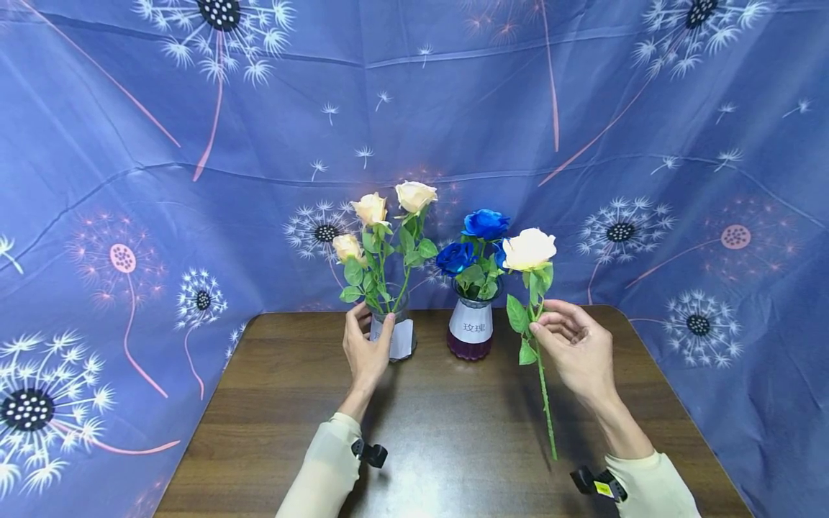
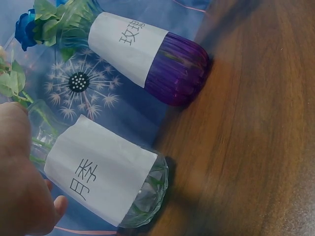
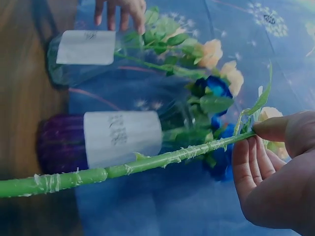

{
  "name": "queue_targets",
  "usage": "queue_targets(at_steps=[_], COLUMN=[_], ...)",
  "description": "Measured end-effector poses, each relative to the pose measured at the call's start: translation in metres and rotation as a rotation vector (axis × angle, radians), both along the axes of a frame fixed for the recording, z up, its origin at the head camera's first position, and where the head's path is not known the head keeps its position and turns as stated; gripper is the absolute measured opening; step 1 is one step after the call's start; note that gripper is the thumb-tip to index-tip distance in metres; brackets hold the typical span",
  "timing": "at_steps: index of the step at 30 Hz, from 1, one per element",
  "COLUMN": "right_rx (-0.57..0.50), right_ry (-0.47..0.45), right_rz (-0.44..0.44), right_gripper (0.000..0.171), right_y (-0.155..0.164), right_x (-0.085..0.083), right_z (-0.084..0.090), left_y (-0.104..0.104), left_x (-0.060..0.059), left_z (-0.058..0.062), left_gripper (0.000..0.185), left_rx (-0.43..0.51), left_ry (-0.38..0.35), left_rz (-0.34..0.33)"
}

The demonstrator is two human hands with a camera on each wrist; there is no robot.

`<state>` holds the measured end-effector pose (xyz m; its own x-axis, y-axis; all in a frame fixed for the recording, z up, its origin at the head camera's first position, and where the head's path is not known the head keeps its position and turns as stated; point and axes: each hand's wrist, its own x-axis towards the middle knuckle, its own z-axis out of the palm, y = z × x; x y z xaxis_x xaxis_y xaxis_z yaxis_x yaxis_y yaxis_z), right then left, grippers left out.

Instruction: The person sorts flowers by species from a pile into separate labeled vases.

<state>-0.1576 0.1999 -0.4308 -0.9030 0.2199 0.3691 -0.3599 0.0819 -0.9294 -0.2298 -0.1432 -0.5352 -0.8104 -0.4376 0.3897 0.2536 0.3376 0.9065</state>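
Head view: left hand (image 1: 365, 349) grips the clear glass vase (image 1: 396, 337) at its neck, thumb on one side, fingers on the other; the vase stands on the wooden table (image 1: 453, 439) and holds 3 peach roses (image 1: 382, 216). Right hand (image 1: 576, 345) pinches the green stem of 1 cream rose (image 1: 529, 249) between thumb and fingertips, bloom up, stem end hanging just above the tabletop. Purple vase (image 1: 470, 332) with blue roses (image 1: 476, 241) stands between the clear vase and the held rose, just beside the former. Both vases carry white paper labels. Blue dandelion-print cloth (image 1: 129, 180) forms the backdrop.
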Motion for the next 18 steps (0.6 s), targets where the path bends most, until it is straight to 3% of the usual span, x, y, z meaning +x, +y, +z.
queue_targets(at_steps=[10,18], right_rx=[-0.067,-0.042], right_ry=[0.095,0.167], right_rz=[0.069,0.113], right_gripper=[0.042,0.044], right_y=[-0.032,-0.060], right_x=[-0.007,-0.018], right_z=[0.030,0.049], left_y=[0.000,0.000], left_x=[0.000,0.001], left_z=[0.001,0.002], left_gripper=[0.063,0.062], left_rx=[0.001,0.000], left_ry=[-0.010,-0.012], left_rz=[0.001,0.001])
